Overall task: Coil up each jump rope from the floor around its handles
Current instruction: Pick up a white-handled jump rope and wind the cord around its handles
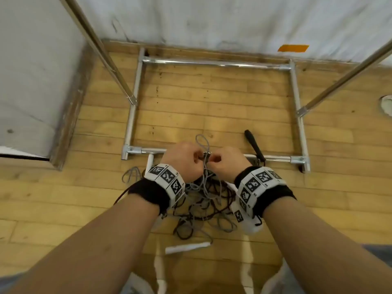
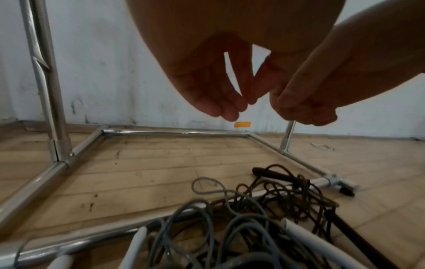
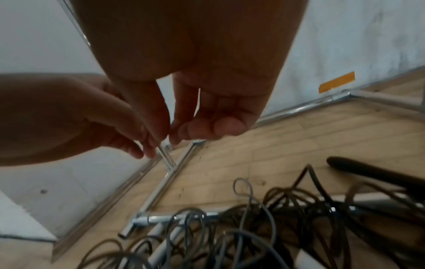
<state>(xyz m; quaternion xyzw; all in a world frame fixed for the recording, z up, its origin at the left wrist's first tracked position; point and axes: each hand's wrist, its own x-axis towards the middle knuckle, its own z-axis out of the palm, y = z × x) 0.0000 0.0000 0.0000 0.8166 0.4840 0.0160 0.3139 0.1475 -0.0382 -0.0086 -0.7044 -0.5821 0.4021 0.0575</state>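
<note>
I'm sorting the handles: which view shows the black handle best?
The head view: the black jump-rope handle lies whole across the metal floor frame. The left wrist view shows it small; the right wrist view crops it.

Floor's light wood planks [image 1: 212, 98], kinda scuffed with dark spots here and there. A chrome tube frame [image 1: 216, 63] sits flat on it in a rectangle, with slanted poles [image 1: 99, 49] rising from both sides. Behind it is a grubby white wall [image 1: 212, 20] with a strip of orange tape [image 1: 293, 48] stuck low down. Brown skirting runs along the bottom.
</note>
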